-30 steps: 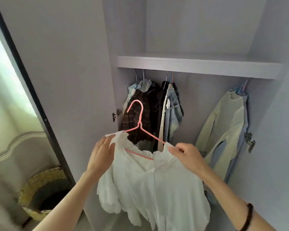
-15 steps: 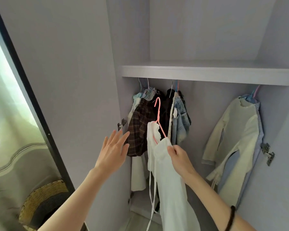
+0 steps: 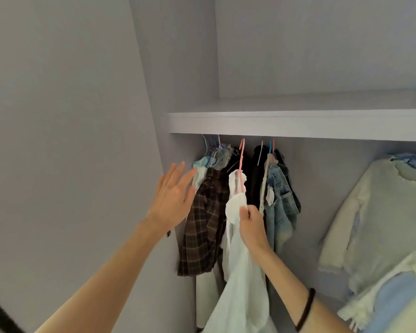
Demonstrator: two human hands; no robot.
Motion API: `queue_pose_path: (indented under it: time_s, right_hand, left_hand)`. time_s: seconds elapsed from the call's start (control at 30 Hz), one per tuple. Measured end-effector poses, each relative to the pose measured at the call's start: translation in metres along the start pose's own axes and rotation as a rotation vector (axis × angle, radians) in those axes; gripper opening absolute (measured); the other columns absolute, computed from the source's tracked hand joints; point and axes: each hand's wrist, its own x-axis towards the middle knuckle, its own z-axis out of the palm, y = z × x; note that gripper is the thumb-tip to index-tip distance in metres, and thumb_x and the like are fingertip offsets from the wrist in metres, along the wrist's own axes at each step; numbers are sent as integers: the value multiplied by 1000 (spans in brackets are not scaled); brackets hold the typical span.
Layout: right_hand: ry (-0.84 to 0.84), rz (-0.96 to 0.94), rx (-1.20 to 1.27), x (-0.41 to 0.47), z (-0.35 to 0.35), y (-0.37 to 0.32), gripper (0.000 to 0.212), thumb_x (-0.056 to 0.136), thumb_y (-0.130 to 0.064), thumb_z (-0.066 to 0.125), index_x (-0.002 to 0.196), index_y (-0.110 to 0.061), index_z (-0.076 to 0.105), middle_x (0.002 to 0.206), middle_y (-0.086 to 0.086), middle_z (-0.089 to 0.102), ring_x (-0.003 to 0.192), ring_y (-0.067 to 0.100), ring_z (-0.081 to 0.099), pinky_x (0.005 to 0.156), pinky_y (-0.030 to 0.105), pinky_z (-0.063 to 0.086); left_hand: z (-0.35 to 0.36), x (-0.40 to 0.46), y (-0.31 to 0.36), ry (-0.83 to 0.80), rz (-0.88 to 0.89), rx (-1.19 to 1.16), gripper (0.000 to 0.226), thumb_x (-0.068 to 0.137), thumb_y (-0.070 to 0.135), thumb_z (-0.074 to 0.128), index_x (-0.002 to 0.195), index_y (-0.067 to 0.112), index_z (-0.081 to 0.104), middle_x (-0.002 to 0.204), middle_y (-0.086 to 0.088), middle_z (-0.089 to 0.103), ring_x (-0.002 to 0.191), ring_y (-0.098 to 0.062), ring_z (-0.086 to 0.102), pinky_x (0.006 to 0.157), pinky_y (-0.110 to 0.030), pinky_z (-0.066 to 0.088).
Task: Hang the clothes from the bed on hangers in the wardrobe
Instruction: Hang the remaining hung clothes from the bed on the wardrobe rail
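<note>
A white shirt [image 3: 240, 267] hangs on a pink hanger [image 3: 241, 159], seen edge-on inside the wardrobe. The hanger's hook reaches up to just under the shelf [image 3: 298, 123], between a brown plaid garment [image 3: 204, 224] and dark clothes. My right hand [image 3: 251, 227] grips the shirt's shoulder and the hanger end below the hook. My left hand [image 3: 174, 195] is spread with straight fingers beside the plaid garment, fingertips at the pale clothes on the left; whether it touches them I cannot tell. The rail itself is hidden behind the shelf.
Denim pieces [image 3: 282, 200] hang right of the dark clothes. A cream sweater over pale blue fabric [image 3: 380, 222] hangs at the far right. The wardrobe's left side panel [image 3: 154, 92] stands close to my left hand. Above the shelf is an open compartment.
My left hand let go of the shirt and opened near the plaid garment. My right hand turned the hanger edge-on and lifted it up to the shelf among the hanging clothes.
</note>
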Motion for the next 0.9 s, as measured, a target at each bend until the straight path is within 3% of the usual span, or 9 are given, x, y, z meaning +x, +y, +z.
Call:
queue_pose_path:
  time_s: [0.07, 0.13, 0.23, 0.33, 0.43, 0.6, 0.7, 0.9]
  right_hand:
    - [20, -18, -2, 26, 10, -1, 26, 100, -17, 31, 76, -13, 40, 72, -4, 39, 66, 10, 39, 56, 20, 30]
    - [16, -32, -12, 47, 22, -3, 23, 101, -20, 30, 95, -7, 47, 82, -4, 46, 80, 15, 45, 66, 24, 35]
    - [40, -46, -15, 75, 37, -7, 28, 101, -20, 30, 110, -1, 48, 97, 4, 48, 88, 18, 47, 74, 27, 34]
    - [91, -37, -11, 108, 48, -9, 24, 101, -20, 30, 103, -2, 47, 97, 8, 48, 89, 21, 46, 75, 30, 34]
    - [128, -55, -25, 134, 60, -8, 20, 101, -20, 31, 95, -6, 44, 95, 9, 49, 88, 22, 47, 74, 31, 34]
    - [155, -45, -67, 170, 74, -10, 30, 100, -20, 32, 109, 3, 49, 95, 10, 48, 89, 25, 49, 76, 34, 36]
    - [183, -23, -90, 192, 79, -7, 32, 100, -20, 32, 112, 5, 49, 93, 9, 46, 86, 21, 45, 73, 31, 33]
    - [201, -29, -132, 211, 92, 0, 24, 100, -17, 34, 100, 1, 50, 96, 18, 53, 91, 32, 52, 71, 27, 32]
  left_hand:
    - [4, 28, -6, 38, 14, -17, 46, 100, 23, 36, 145, 21, 27, 155, -8, 15, 144, -24, 4, 115, -41, 6]
    - [6, 52, -12, 74, 24, -34, 47, 99, 21, 38, 145, 20, 27, 154, -10, 15, 144, -26, 6, 116, -44, 10]
    - [9, 87, -22, 144, 80, -21, 48, 97, 22, 38, 143, 13, 32, 151, -18, 22, 141, -34, 15, 112, -53, 19]
    - [7, 119, -28, 207, 105, 20, 50, 96, 24, 36, 143, 10, 32, 150, -21, 23, 140, -39, 15, 112, -53, 18]
    - [6, 147, -32, 230, 99, 74, 49, 100, 24, 35, 147, 19, 21, 154, -15, 14, 143, -35, 2, 113, -48, 7]
    - [12, 179, -52, 190, 75, 88, 47, 101, 32, 27, 147, 30, 16, 156, -12, 9, 142, -35, -3, 113, -50, 2]
    - [20, 189, -65, 176, 104, 62, 46, 101, 36, 24, 147, 31, 19, 153, -14, 16, 142, -36, 3, 114, -48, 3]
    - [33, 199, -75, 329, 183, 13, 47, 97, 35, 26, 140, 22, 39, 138, -19, 38, 133, -41, 24, 112, -50, 18]
